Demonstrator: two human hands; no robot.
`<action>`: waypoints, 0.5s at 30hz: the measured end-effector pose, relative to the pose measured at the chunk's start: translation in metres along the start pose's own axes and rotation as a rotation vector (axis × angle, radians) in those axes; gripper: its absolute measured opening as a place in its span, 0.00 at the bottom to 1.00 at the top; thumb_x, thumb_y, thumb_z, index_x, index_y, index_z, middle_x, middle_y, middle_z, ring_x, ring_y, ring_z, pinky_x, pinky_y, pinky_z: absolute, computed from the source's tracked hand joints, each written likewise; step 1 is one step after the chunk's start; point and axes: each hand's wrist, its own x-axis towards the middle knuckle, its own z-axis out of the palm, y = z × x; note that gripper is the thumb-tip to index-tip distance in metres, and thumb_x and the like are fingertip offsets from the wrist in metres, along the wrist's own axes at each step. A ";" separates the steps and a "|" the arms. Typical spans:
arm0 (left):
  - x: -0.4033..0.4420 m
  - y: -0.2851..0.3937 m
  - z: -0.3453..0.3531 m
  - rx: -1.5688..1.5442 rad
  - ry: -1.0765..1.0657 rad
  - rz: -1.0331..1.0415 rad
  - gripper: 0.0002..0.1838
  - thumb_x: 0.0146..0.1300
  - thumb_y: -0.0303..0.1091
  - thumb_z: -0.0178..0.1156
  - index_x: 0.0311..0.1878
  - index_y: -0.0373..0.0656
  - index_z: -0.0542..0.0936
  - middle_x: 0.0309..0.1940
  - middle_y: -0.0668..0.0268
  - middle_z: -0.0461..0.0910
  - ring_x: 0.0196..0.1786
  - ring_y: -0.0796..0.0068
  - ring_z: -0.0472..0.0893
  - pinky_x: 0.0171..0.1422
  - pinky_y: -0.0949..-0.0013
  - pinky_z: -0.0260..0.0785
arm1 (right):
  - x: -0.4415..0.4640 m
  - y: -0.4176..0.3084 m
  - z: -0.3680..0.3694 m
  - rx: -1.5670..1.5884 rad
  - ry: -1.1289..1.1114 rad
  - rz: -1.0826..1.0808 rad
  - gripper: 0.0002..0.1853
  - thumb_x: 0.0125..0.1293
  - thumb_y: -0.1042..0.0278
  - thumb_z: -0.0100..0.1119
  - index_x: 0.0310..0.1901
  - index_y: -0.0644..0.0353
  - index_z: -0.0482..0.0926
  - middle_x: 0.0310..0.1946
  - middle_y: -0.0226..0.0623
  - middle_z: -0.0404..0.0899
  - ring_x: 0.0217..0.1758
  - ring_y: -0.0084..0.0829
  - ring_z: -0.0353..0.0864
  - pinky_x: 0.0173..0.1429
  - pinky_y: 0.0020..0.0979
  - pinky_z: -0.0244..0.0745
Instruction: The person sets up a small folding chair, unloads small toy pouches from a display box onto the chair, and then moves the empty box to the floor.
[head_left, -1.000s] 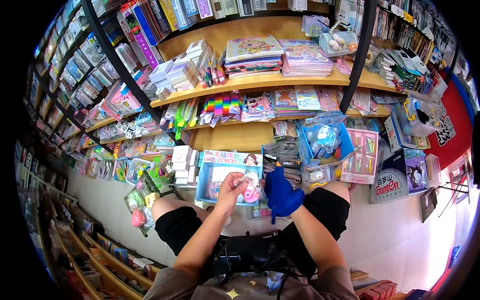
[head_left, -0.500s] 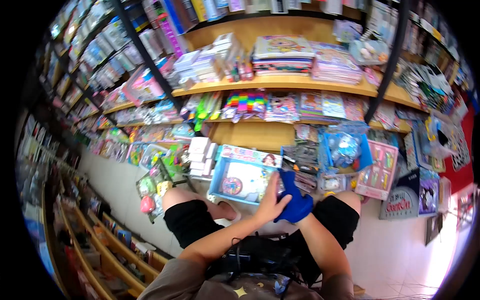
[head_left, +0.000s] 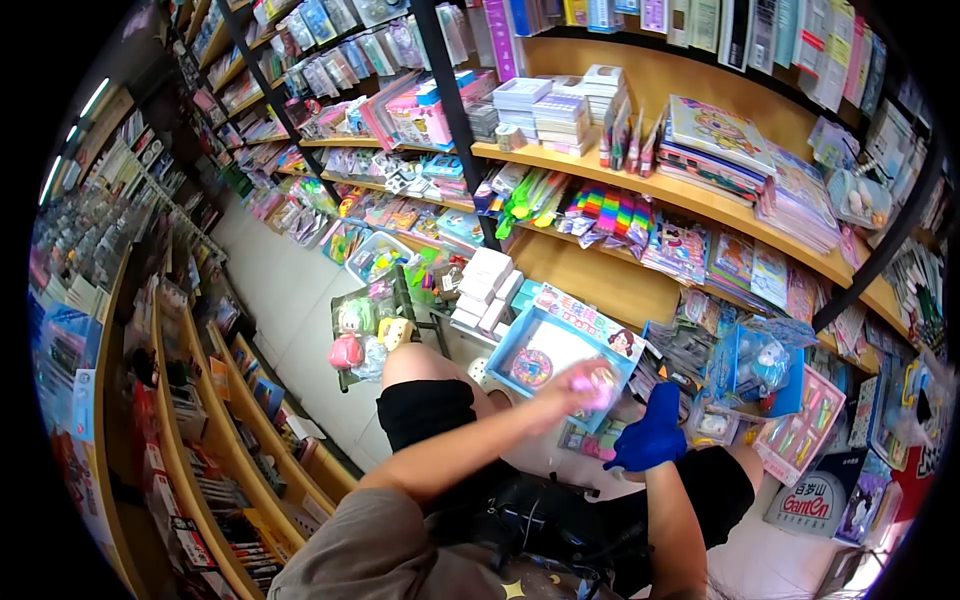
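Observation:
My bare left hand (head_left: 575, 388), smeared by motion, is closed on a small pink, shiny item (head_left: 598, 388) that is too blurred to name. It is over the lower right part of a light-blue display box (head_left: 497, 372) with a printed header card. A round, colourful item (head_left: 531, 367) lies inside the box. My right hand (head_left: 652, 436) wears a blue glove and is to the right of the box, above my thigh. Its fingers are stretched out, with the thumb apart and nothing visible in them.
White small boxes (head_left: 487, 285) are stacked left of the display box. Plush-like toys in clear bags (head_left: 358, 325) sit on a low stool. A blue bin (head_left: 785, 385), a pink boxed set (head_left: 800, 425) and a Ganten carton (head_left: 808, 500) stand right. Stocked shelves (head_left: 640, 185) rise ahead.
The view has swung left. My hands, close together by the box before, are now apart: the left over the box with the pink item, the gloved right off to the right.

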 end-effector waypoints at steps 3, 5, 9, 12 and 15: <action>0.004 0.051 -0.087 0.002 0.286 0.198 0.25 0.60 0.23 0.56 0.62 0.45 0.66 0.47 0.63 0.76 0.48 0.71 0.77 0.49 0.71 0.71 | -0.009 -0.001 -0.007 -0.062 -0.017 -0.029 0.21 0.60 0.52 0.49 0.49 0.57 0.69 0.41 0.33 0.70 0.44 0.30 0.71 0.47 0.31 0.68; -0.002 0.088 -0.158 0.363 0.596 0.272 0.25 0.59 0.21 0.54 0.61 0.44 0.65 0.43 0.65 0.75 0.43 0.74 0.76 0.46 0.72 0.70 | -0.012 -0.003 -0.012 -0.101 -0.018 -0.039 0.21 0.59 0.52 0.50 0.48 0.57 0.69 0.41 0.33 0.70 0.43 0.30 0.70 0.46 0.32 0.67; -0.029 0.147 -0.290 0.930 1.118 0.115 0.24 0.57 0.25 0.52 0.59 0.46 0.67 0.32 0.61 0.76 0.36 0.69 0.76 0.40 0.67 0.69 | -0.011 -0.008 -0.019 -0.151 -0.020 -0.057 0.21 0.55 0.53 0.52 0.46 0.57 0.69 0.39 0.34 0.70 0.42 0.32 0.70 0.46 0.33 0.66; -0.036 0.150 -0.411 1.167 1.279 0.192 0.17 0.56 0.32 0.54 0.50 0.38 0.70 0.35 0.45 0.78 0.41 0.47 0.78 0.47 0.54 0.70 | -0.002 -0.016 -0.018 -0.200 -0.030 -0.062 0.21 0.53 0.54 0.54 0.45 0.57 0.69 0.38 0.35 0.69 0.41 0.33 0.69 0.45 0.34 0.65; -0.042 0.157 -0.441 1.383 1.362 -0.025 0.20 0.56 0.36 0.58 0.49 0.36 0.69 0.47 0.44 0.73 0.49 0.45 0.75 0.52 0.51 0.69 | 0.012 -0.025 -0.016 -0.231 -0.053 -0.072 0.21 0.50 0.54 0.55 0.43 0.57 0.69 0.37 0.35 0.69 0.40 0.35 0.69 0.45 0.35 0.65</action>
